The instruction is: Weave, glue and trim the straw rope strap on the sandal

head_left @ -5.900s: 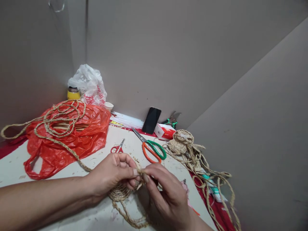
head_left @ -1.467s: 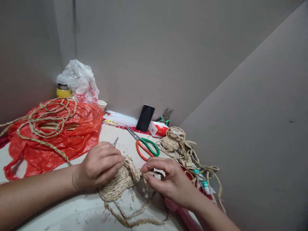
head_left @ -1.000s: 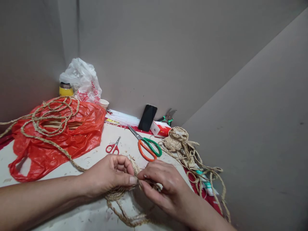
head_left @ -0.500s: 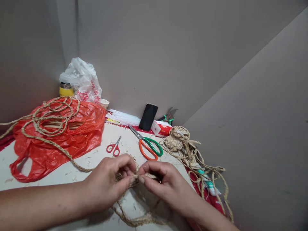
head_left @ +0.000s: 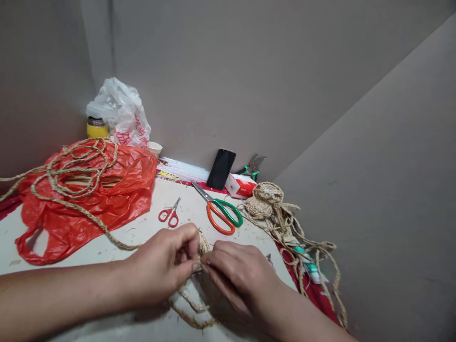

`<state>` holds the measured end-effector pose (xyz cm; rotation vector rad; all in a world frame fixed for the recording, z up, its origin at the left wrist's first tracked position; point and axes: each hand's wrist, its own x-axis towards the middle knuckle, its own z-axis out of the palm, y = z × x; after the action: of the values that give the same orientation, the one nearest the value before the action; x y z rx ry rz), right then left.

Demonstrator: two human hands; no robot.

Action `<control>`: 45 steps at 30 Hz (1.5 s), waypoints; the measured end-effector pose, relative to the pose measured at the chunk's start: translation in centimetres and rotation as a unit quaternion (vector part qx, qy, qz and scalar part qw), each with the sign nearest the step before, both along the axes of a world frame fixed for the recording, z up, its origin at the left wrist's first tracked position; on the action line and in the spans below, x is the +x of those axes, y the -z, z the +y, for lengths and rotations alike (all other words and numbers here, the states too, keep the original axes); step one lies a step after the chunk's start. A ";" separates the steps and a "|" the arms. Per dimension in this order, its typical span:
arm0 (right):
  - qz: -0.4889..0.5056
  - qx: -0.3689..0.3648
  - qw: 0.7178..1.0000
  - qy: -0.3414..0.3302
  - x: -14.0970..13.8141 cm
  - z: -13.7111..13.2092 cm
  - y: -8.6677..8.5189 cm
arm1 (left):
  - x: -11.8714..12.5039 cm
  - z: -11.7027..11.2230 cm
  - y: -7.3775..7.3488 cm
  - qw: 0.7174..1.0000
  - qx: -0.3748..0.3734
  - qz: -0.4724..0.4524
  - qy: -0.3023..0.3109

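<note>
My left hand (head_left: 162,270) and my right hand (head_left: 237,275) meet at the middle of the table, fingers closed in a pinch on a small coiled piece of braided straw rope (head_left: 204,245). Most of the coil is hidden under my fingers. Loose braid (head_left: 190,316) trails from it toward me on the white tabletop (head_left: 107,256). The same braid runs left to a pile of rope loops (head_left: 76,166) lying on a red plastic bag (head_left: 96,204).
Small red scissors (head_left: 169,215) and large orange-and-green scissors (head_left: 221,212) lie just beyond my hands. Finished straw coils with tangled braid (head_left: 269,202) sit at the right edge. A phone (head_left: 221,168), red box (head_left: 244,186), pliers (head_left: 252,167), white bag (head_left: 121,114) and yellow jar (head_left: 96,128) line the cardboard wall.
My hands stayed pinched together on the coil; my right hand turned flatter and closed in over the left fingertips. The view tilted slightly, so the table objects sit a little higher.
</note>
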<state>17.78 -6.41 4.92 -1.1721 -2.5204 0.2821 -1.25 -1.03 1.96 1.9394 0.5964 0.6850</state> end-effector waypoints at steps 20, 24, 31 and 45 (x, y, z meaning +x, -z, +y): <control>0.105 -0.056 0.990 0.080 0.5 -0.2 0.8 | 0.5 0.5 -0.3 0.958 -0.287 -0.010 0.013; 0.107 -0.071 0.988 0.087 0.0 -0.3 0.6 | 0.6 0.2 0.6 0.966 -0.259 -0.014 0.005; 0.364 -0.450 0.782 0.233 -0.2 0.7 1.4 | -0.3 0.1 2.2 0.893 0.449 -0.008 0.033; 0.396 -0.400 0.786 0.257 0.2 1.3 2.1 | 0.2 -0.1 1.7 0.974 0.213 -0.034 -0.074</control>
<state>18.00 -5.08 2.86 -1.5111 -1.2535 1.4329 -1.05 -1.13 0.22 2.2697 0.5888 1.0371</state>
